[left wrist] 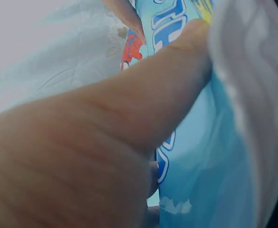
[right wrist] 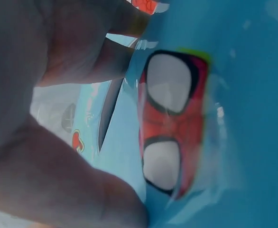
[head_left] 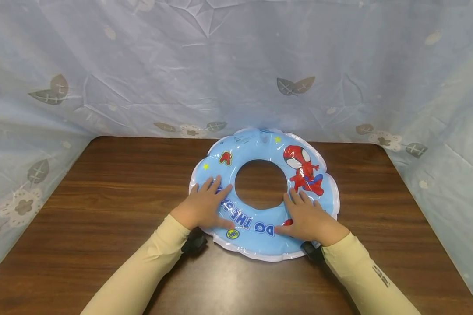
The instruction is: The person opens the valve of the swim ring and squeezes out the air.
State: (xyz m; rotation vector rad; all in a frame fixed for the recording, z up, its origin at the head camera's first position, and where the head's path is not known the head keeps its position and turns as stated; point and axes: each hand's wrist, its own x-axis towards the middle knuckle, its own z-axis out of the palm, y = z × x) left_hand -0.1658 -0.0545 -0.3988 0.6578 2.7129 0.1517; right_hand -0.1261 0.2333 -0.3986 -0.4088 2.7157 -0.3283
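An inflated blue swim ring (head_left: 256, 225) with a white scalloped edge lies on the table, printed with a red cartoon figure, stars and lettering. On its near left part rests my left hand (head_left: 202, 205), fingers spread and thumb along the lettering. My right hand (head_left: 309, 218) lies spread on the near right part, below the red figure. The left wrist view shows the thumb (left wrist: 143, 95) pressing the ring's surface near the white rim (left wrist: 243, 95). In the right wrist view, fingers touch the ring beside a red mask print (right wrist: 172, 123).
The dark brown wooden table (head_left: 122, 197) extends around the ring on both sides. A pale curtain (head_left: 181, 65) with leaf and flower prints hangs behind and at both sides, along the table's far edge. Black wrist devices (head_left: 195, 240) sit under both wrists.
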